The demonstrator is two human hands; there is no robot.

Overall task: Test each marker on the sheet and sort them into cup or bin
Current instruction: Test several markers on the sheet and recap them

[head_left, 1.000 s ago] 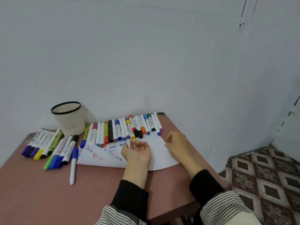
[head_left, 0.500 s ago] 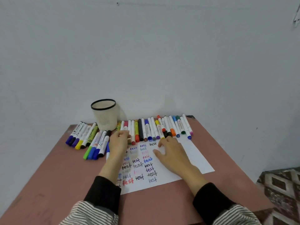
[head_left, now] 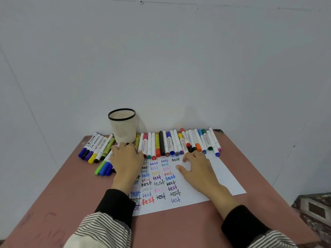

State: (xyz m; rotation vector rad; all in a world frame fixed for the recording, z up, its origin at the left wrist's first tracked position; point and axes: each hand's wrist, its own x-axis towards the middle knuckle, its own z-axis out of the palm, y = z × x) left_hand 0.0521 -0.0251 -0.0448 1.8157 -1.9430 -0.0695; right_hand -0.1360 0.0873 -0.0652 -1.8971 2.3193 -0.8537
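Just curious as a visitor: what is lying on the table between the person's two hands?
In the head view, the white sheet covered in coloured "test" words lies between the left hand and right hand; no marker lies there.

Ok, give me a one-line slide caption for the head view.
Left hand reaches among markers beside the cup; right hand rests on the test sheet.

White sheet [head_left: 211,178] flat on table, full of colored "test" words. Row of capped markers [head_left: 172,142] along its far edge. Cream cup [head_left: 122,127] upright, far left.
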